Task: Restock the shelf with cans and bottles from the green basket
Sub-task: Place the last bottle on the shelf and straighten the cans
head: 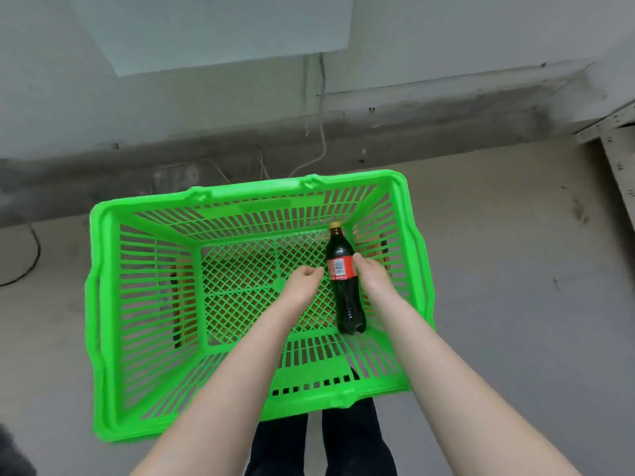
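Observation:
A bright green plastic basket (144, 304) stands on the floor in front of me. Inside it, along the right wall, lies a dark cola bottle (347, 300) with a red label and a yellow cap pointing away from me. My right hand (369, 273) grips the bottle at its label from the right side. My left hand (304, 281) hovers just left of the bottle with its fingers loosely curled, holding nothing. No other cans or bottles show in the basket.
The corner of a metal shelf frame (615, 156) juts in at the upper right. Cables (319, 156) hang down the grey wall behind the basket. My dark trouser legs (319, 444) stand below the basket's near edge.

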